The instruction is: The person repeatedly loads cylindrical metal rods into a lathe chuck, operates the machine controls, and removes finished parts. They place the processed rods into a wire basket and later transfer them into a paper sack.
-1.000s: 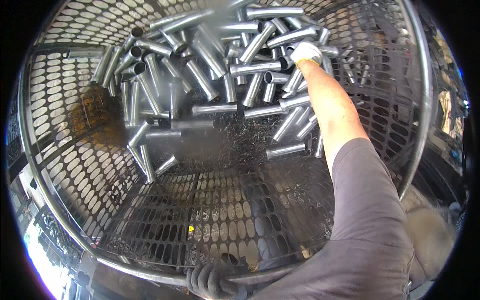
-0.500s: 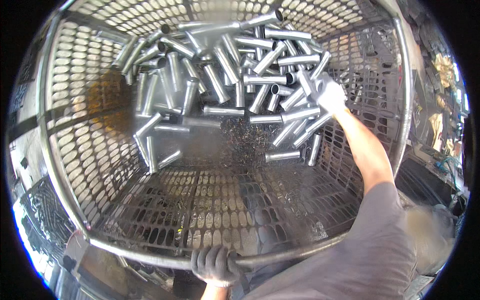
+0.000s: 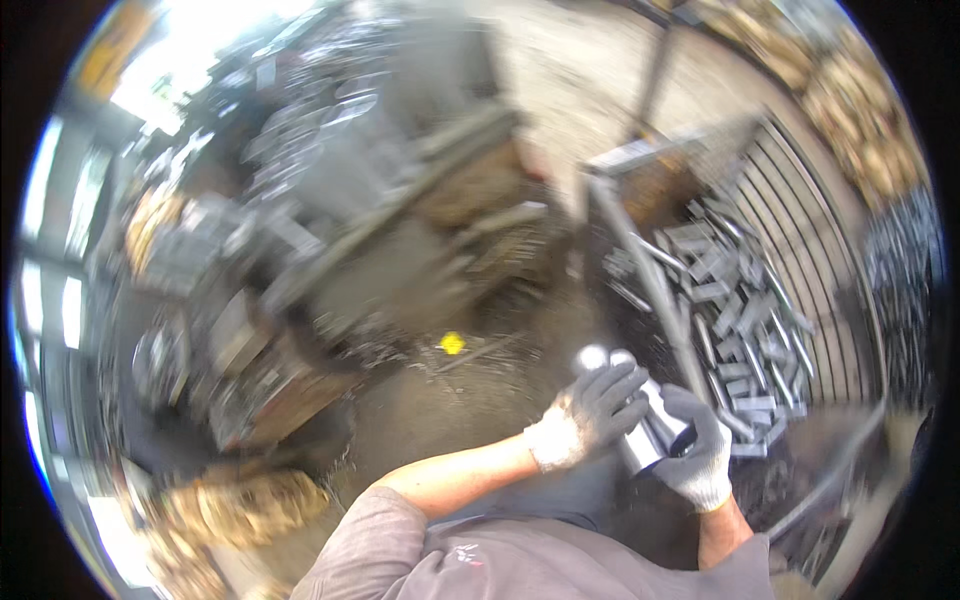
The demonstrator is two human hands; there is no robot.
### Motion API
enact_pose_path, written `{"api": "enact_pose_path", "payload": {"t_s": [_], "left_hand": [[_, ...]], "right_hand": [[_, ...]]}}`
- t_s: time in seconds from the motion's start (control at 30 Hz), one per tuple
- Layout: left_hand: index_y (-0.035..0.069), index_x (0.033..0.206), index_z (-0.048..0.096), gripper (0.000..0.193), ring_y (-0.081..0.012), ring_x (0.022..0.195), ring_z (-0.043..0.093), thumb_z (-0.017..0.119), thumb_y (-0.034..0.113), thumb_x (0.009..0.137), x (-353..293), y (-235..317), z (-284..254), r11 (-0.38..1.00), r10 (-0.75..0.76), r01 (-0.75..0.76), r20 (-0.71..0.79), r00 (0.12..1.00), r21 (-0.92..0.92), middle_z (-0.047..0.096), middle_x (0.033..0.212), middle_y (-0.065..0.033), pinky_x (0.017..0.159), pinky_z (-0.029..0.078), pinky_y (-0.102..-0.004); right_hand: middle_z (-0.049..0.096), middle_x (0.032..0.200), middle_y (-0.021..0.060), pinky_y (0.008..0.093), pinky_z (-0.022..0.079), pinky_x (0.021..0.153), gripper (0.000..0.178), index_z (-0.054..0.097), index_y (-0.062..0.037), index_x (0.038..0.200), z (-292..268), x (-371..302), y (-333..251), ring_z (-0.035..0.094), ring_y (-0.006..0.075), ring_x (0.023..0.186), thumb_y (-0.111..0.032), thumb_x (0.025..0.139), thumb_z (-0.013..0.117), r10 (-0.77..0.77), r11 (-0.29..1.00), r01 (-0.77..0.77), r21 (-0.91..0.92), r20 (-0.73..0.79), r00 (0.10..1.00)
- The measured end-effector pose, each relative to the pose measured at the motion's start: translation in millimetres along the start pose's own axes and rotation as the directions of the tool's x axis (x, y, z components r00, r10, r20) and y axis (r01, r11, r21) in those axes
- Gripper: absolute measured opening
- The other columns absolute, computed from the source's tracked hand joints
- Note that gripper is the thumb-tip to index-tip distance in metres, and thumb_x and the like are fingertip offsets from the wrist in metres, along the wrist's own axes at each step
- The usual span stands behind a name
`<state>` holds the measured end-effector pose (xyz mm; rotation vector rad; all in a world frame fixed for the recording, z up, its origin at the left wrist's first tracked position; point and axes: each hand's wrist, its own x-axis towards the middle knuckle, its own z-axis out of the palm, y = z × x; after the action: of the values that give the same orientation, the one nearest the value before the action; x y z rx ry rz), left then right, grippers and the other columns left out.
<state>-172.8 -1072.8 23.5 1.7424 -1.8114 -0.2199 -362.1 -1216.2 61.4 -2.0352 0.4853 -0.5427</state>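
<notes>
Short shiny metal tubes [image 3: 640, 452], at least two side by side, are held in front of my body at the lower right. My right hand [image 3: 697, 452], in a grey-coated white glove, grips them near their lower ends, thumb and fingers around them. Across their upper part lie the bent fingers of my left hand [image 3: 605, 402], gloved the same way. The rounded far ends of the tubes show past the left fingertips. How firmly the left hand holds them is partly hidden.
A metal basket [image 3: 665, 310] with many loose tubes [image 3: 735, 290] stands at the right. A blurred workbench [image 3: 375, 215] piled with metal parts is at the left. On the floor lies a yellow object [image 3: 452, 343]. Brown sacks [image 3: 245, 505] sit at lower left.
The view has swung away from the basket's inside. My left hand has let go of the basket rim, and my right hand has come out of the basket; both are now on tubes before me.
</notes>
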Motion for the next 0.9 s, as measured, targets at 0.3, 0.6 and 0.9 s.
{"api": "enact_pose_path", "payload": {"t_s": [0.3, 0.6, 0.9], "left_hand": [[0.009, 0.114, 0.073, 0.039, -0.0316, 0.091, 0.079, 0.088, 0.023, 0.081, -434, 38, -222, 0.349, -0.741, 0.865, -0.672, 0.018, -0.362, 0.078, 0.101, -0.0141, 0.083, 0.062, -0.0408], [-0.002, 0.107, 0.075, 0.034, -0.0197, 0.086, 0.075, 0.087, 0.018, 0.083, -630, -24, -410, 0.4, -0.624, 0.639, -0.706, -0.335, -0.657, 0.08, 0.098, -0.0106, 0.082, 0.059, -0.0355], [0.007, 0.119, 0.072, 0.048, -0.0224, 0.101, 0.076, 0.093, 0.027, 0.08, -666, -108, -433, 0.341, -0.712, 0.727, -0.669, -0.214, -0.596, 0.08, 0.109, -0.0106, 0.093, 0.058, -0.038]], "right_hand": [[0.081, 0.112, 0.013, 0.0347, 0.062, 0.09, 0.049, 0.072, -0.0054, 0.122, 291, 0, -252, 0.08, 0.0225, 0.101, -0.019, 0.08, 0.092, -0.241, 0.97, 0.163, 0.182, 0.6, 0.763], [0.078, 0.104, 0.0151, 0.0399, 0.063, 0.072, 0.055, 0.066, -0.0097, 0.131, 544, 39, -439, 0.079, 0.0343, 0.087, -0.028, 0.084, 0.086, -0.666, 0.728, 0.605, 0.323, 0.542, 0.513], [0.077, 0.101, 0.0153, 0.0467, 0.062, 0.067, 0.051, 0.067, -0.0144, 0.126, 658, 71, -473, 0.077, 0.0364, 0.079, -0.036, 0.083, 0.082, -0.683, 0.665, 0.697, 0.27, 0.597, 0.421]]}}
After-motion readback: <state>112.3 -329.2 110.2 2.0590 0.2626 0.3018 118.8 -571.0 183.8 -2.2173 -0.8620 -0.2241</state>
